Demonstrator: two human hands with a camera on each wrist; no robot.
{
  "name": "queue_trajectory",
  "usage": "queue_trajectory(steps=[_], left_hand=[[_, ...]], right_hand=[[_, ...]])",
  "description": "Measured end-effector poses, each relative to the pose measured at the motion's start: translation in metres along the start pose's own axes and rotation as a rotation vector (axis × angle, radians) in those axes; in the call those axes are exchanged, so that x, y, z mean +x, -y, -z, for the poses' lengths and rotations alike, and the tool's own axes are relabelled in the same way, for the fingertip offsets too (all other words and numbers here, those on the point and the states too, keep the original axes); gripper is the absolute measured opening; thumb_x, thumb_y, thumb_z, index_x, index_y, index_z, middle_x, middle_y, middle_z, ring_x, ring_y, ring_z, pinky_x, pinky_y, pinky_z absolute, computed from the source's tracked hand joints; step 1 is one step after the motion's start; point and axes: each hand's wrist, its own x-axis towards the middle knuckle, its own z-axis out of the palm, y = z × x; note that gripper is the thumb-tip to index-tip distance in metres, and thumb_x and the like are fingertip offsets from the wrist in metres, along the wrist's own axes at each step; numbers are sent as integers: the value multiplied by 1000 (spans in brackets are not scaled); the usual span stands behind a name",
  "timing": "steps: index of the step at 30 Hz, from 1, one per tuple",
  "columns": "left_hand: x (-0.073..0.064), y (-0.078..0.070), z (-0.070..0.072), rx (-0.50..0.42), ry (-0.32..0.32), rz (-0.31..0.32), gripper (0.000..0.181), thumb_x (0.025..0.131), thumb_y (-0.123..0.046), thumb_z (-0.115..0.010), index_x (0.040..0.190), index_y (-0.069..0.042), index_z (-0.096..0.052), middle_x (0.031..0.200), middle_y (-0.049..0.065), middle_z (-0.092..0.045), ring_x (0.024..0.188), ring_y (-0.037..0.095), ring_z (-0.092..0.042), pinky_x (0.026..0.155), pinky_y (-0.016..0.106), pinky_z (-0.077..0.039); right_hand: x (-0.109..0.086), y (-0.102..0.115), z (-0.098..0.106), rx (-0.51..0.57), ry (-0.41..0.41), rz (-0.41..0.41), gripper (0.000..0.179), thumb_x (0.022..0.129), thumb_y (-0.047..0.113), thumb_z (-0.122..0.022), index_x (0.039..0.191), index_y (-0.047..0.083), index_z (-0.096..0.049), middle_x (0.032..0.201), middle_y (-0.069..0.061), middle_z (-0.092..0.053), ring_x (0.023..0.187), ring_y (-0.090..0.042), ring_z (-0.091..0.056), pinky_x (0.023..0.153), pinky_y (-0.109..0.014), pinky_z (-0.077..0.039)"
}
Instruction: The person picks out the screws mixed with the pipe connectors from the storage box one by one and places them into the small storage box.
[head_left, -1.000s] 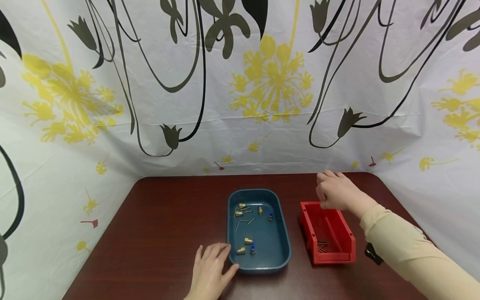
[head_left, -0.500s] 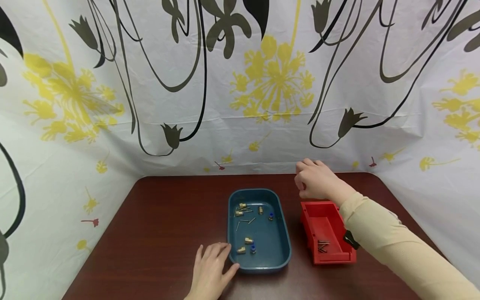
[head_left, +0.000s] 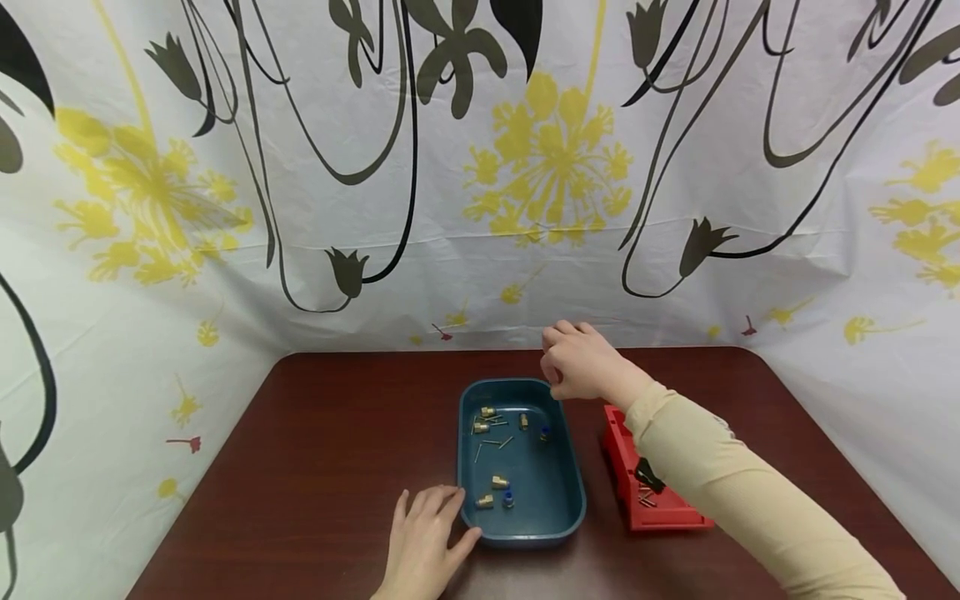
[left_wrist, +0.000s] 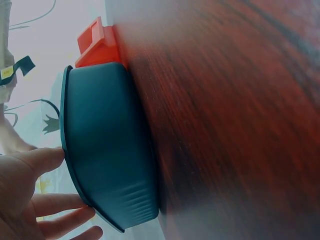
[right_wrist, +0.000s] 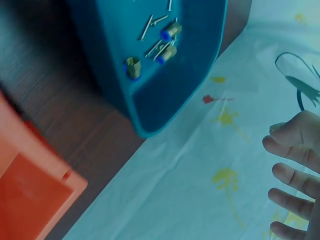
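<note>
A blue tray (head_left: pixel 532 524) holds several brass fittings, some with blue collars, and several thin nails or screws. At its front left corner my left hand (head_left: pixel 425 542) rests against the rim, thumb and fingers spread. The left wrist view shows those fingertips (left_wrist: pixel 52 159) touching the tray's edge. Above the tray's far right corner hovers my right hand (head_left: pixel 581 362), fingers loosely bent. In the right wrist view its thumb tip lies close to the index finger, and I see nothing between them. Under the right forearm, a red bin (head_left: pixel 621 467) is partly hidden; small screws lie inside.
Both containers stand on a dark brown table (head_left: pixel 360 433). Behind it hangs a white cloth (head_left: pixel 435 208) with flower prints. A dark band (head_left: pixel 648 475) is on the right wrist, over the bin.
My right hand has moved left, from above the red bin's far end to the tray's far right corner. The left hand keeps its place at the tray.
</note>
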Motion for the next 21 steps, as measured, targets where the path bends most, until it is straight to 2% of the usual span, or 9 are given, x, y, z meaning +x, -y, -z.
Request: queue_trajectory(steps=[6,11,21], left_hand=[[1,0,1,-5,12,6,47,74,-45,-64,106,-10,-64,103,2,-56,99,22,-49,84,59,-30],[1,1,1,-4,21,12,48,74,-45,-64,106,-10,-64,103,2,-56,99,22,-49,85,59,-29],[-1,1,0,-2,-2,-4,47,74,-45,-64,106,-10,-64,103,1,-56,98,21,-49,84,59,-30]], right_hand=[[15,12,-6,-8,44,4,27,70,28,-71,53,29,-50,84,3,-43,82,-18,-37,73,-39,-33],[27,23,-16,-28,48,8,23,70,35,-72,56,30,-53,88,3,-45,85,-18,-38,75,-39,-33],[49,41,-45,-29,42,15,25,69,35,-73,55,30,-52,87,5,-43,82,-17,-35,69,-35,-32]])
